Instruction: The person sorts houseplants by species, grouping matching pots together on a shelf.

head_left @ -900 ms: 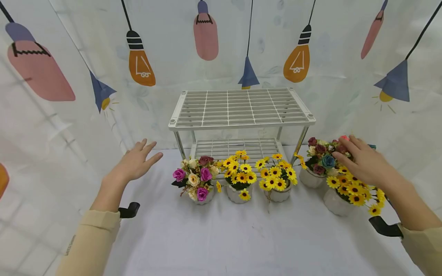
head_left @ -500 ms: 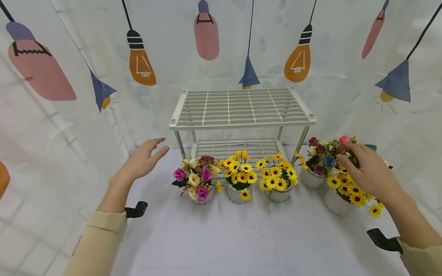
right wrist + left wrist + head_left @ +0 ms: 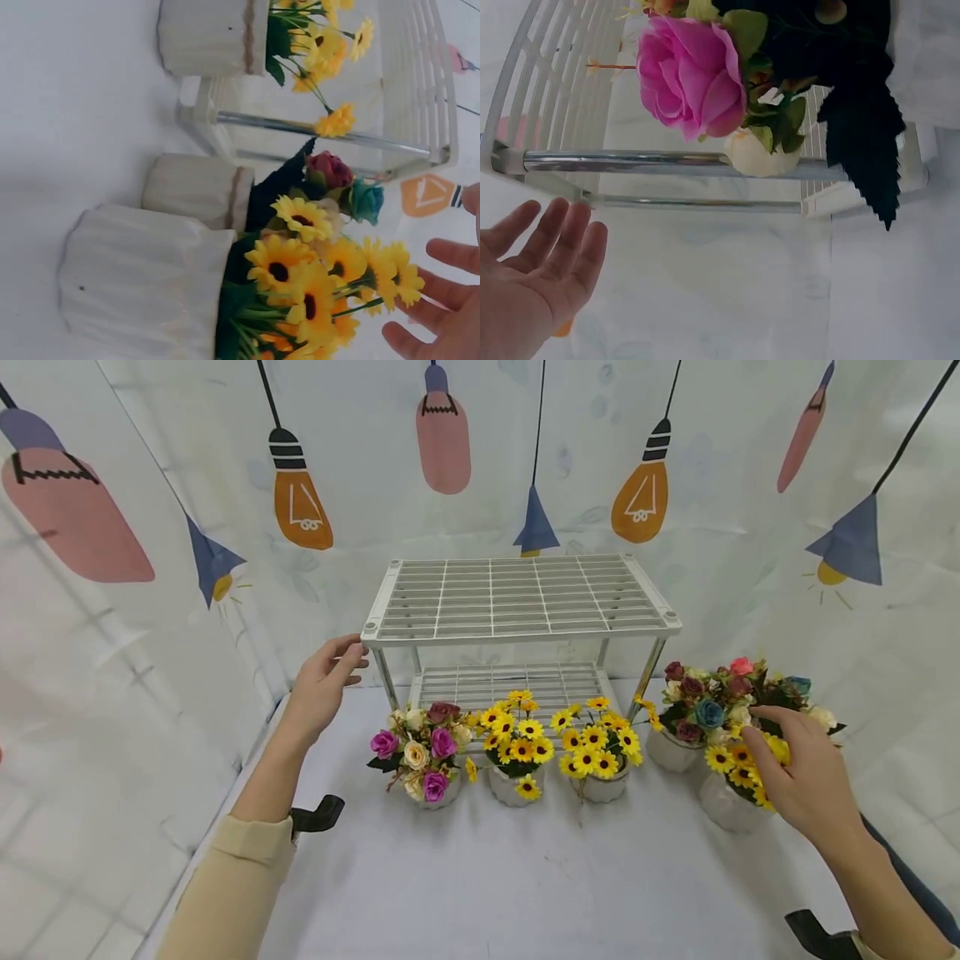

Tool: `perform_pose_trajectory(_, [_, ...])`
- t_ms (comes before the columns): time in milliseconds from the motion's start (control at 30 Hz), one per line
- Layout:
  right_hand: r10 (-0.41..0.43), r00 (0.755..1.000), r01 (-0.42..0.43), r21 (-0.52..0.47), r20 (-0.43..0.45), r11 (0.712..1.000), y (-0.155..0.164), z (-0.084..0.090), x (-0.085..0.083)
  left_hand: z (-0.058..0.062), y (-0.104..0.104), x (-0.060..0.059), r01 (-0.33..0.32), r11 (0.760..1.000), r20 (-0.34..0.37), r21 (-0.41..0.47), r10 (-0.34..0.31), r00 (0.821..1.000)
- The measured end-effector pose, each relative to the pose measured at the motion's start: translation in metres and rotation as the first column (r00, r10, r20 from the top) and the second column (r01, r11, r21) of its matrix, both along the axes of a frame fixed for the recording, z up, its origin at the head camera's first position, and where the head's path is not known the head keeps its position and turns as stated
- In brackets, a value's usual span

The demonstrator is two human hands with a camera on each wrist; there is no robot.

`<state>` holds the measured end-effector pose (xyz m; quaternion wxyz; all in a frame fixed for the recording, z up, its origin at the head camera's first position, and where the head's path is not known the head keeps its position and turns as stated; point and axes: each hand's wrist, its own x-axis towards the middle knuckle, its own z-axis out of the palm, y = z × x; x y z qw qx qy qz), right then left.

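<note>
Head view, left hand: the left hand (image 3: 322,687) is relaxed with fingers loosely extended, holding nothing; its fingertips are at the front-left corner of the rack (image 3: 517,597), touching or just short of it, I cannot tell which.
Head view, right hand: the right hand (image 3: 802,772) is spread and released over the sunflower pot (image 3: 731,802) at 4 o'clock on the table (image 3: 480,877), fingers among the blooms, gripping nothing.
Head view, neighbours: the rose pot (image 3: 671,747) stands just behind it at 3 o'clock; three more pots line the rack's front, the pink-rose pot (image 3: 427,789) leftmost.
Left wrist view: the open palm (image 3: 532,285) hangs below the rack's chrome bar (image 3: 667,161), apart from it; a pink rose (image 3: 694,79) fills the top.
Right wrist view: fingers (image 3: 442,300) are straight beside the sunflowers (image 3: 322,281), not closed; the ribbed white pot (image 3: 139,281) shows its bare wall.
Handling: the pot looks light, stiff and likely breakable; the flowers are soft and would bend, so the ribbed wall is the better hold.
Room: the table's front at 6 o'clock is open; the rose pot crowds the near side, and the curtain (image 3: 885,643) closes in at 3 o'clock.
</note>
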<state>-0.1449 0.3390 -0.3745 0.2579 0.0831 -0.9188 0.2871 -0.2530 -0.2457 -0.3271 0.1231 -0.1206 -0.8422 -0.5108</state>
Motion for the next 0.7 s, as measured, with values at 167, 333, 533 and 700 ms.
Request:
perform_pose_trajectory(167, [-0.024, 1.000, 0.024, -0.015, -0.005, 1.000, 0.001, -0.009, 0.009, 0.013, 0.006, -0.002, 0.033, 0.947, 0.102, 0.319, -0.069, 0.992])
perform_pose_trajectory(333, [-0.045, 0.998, 0.044, -0.042, -0.035, 0.998, 0.003, -0.020, 0.020, 0.022, 0.008, -0.007, 0.019, 0.870, 0.191, 0.493, -0.130, 0.973])
perform_pose_trajectory(533, [-0.116, 0.991, 0.109, -0.104, -0.061, 0.989, 0.004, -0.030, 0.029, 0.027, 0.010, -0.009, 0.012, 0.834, 0.226, 0.551, -0.164, 0.960])
perform_pose_trajectory(700, [-0.253, 0.960, 0.228, -0.183, -0.123, 0.956, 0.005, -0.039, 0.035, 0.028, 0.010, -0.009, 0.000, 0.820, 0.231, 0.573, -0.162, 0.959])
